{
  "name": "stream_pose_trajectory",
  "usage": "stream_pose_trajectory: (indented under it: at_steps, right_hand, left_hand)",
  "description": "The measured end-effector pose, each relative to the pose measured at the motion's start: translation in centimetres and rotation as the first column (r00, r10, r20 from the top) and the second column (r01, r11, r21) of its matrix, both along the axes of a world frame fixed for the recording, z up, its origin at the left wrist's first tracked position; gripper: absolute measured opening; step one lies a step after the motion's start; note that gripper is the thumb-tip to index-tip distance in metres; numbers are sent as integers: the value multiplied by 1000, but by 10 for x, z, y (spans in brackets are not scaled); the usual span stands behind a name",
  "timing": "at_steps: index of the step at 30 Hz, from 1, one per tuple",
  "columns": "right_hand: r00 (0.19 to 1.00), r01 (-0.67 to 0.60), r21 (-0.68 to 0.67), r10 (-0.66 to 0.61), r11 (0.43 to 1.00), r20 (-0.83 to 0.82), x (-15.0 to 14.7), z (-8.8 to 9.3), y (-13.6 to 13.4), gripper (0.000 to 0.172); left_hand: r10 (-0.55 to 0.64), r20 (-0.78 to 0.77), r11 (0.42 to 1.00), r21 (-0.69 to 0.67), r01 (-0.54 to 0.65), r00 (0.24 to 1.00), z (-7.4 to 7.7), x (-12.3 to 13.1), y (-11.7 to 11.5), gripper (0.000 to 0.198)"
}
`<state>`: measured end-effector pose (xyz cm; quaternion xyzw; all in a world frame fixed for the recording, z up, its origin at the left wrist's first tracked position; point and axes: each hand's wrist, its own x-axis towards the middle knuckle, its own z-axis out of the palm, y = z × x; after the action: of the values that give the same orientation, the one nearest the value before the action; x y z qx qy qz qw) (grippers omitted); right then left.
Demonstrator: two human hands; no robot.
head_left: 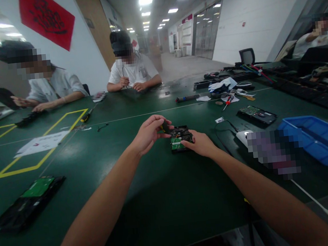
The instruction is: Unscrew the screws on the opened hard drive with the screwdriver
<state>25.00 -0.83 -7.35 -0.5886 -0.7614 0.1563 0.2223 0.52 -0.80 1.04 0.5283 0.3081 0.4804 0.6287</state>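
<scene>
In the middle of the table lies a hard drive (180, 140) with a green circuit board facing up. My right hand (202, 142) grips its right side, thumb over the board. Above the drive's far left corner, my left hand (150, 134) is closed around a dark handle with yellow marks, which looks like a screwdriver (164, 127). Its tip is hidden or too small to make out. A second hard drive (256, 116) rests farther right, apart from both hands.
At right are a blue tray (322, 138), a cabled, partly blurred device (265, 148) and a red screwdriver (228, 100). A yellow-black screwdriver (87, 115), paper (42, 143) and a black unit with green board (29, 201) lie left. Co-workers sit across the table.
</scene>
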Motion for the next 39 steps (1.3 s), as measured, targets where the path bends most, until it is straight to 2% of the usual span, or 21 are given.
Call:
stream_pose_trajectory:
  at_steps: [8, 16, 27, 30, 39]
  right_hand:
    - [1000, 12, 1, -12, 1000, 18, 0, -2, 2, 56]
    - [1000, 10, 4, -10, 1000, 14, 0, -4, 3, 57]
    - [1000, 18, -4, -18, 1000, 11, -2, 0, 0, 56]
    - [1000, 22, 6, -22, 1000, 9, -2, -1, 1, 55]
    - [1000, 9, 1, -9, 1000, 24, -2, -2, 2, 55]
  left_hand:
    - [54, -83, 998, 47, -50, 995, 0, -2, 3, 20]
    - [4, 11, 999, 37, -4, 1000, 1, 0, 2, 14]
    - [74, -88, 990, 130, -62, 993, -4, -2, 2, 20]
    - [58, -101, 991, 125, -46, 993, -3, -2, 3, 21]
    - [-7, 18, 999, 47, 6, 1000, 0, 0, -1, 19]
